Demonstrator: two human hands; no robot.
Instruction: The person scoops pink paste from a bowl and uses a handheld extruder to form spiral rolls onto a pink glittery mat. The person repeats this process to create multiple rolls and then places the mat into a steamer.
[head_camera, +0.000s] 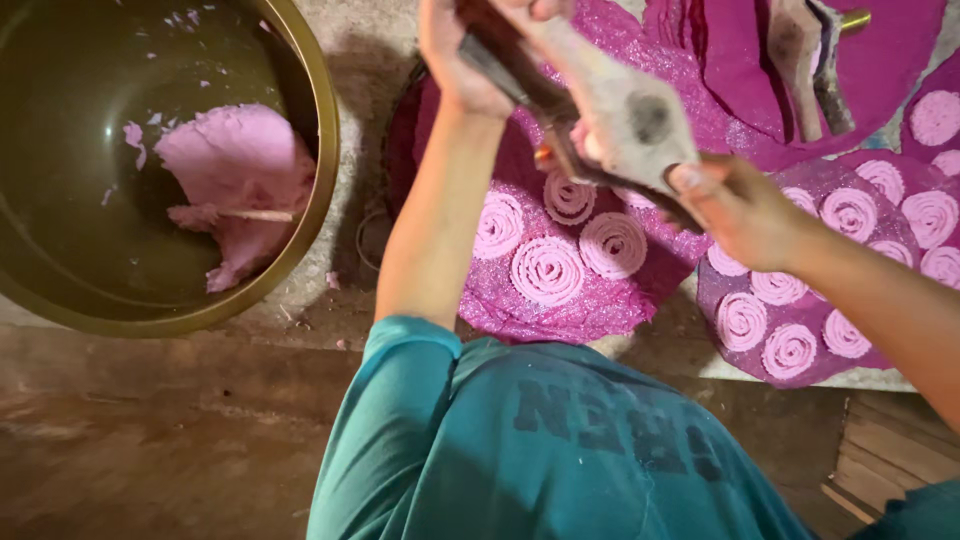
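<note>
1. Your left hand (455, 55) and right hand (735, 205) each have their grip clamped on the worn wooden two-handled dough press (610, 110).
2. Just under the grips: pink dough spirals (548, 268) on a round magenta mat (600, 300).
3. Well left of the left grip: brass bowl (325, 150) with a pink dough lump (235, 170).

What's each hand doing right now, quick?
Left hand: closed on the handles of the wooden press.
Right hand: fingers closed on the press's other end.
</note>
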